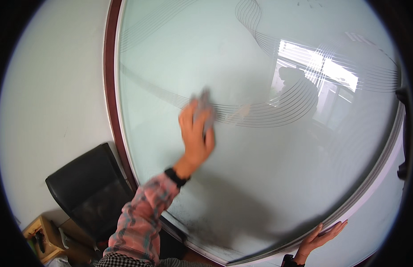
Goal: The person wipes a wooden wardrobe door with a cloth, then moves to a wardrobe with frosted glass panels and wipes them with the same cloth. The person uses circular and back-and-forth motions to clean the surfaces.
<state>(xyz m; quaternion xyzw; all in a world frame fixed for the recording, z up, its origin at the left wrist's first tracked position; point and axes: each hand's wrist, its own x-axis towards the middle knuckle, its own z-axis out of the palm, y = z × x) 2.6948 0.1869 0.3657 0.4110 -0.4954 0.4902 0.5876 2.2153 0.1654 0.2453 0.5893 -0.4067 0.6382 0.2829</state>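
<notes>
My left hand (194,133) presses a grey cloth (204,108) against a large frosted glass panel (179,66). Hand and cloth are blurred, and the cloth lies over a band of wavy lines on the glass. Its sleeve is pink plaid, with a dark band at the wrist. Low on the right, my right hand (318,238) rests with thumb and fingers spread along the pale frame edge (360,197) of the panel. Nothing is held in it. Dark specks and smudges (206,230) mark the lower part of the glass.
A dark red frame strip (112,66) divides the panel from a pale wall (56,83). Below left stands a black chair (93,190), beside a wooden drawer (43,238) with small items inside. A bright window reflection (320,63) and a dark silhouette show in the glass.
</notes>
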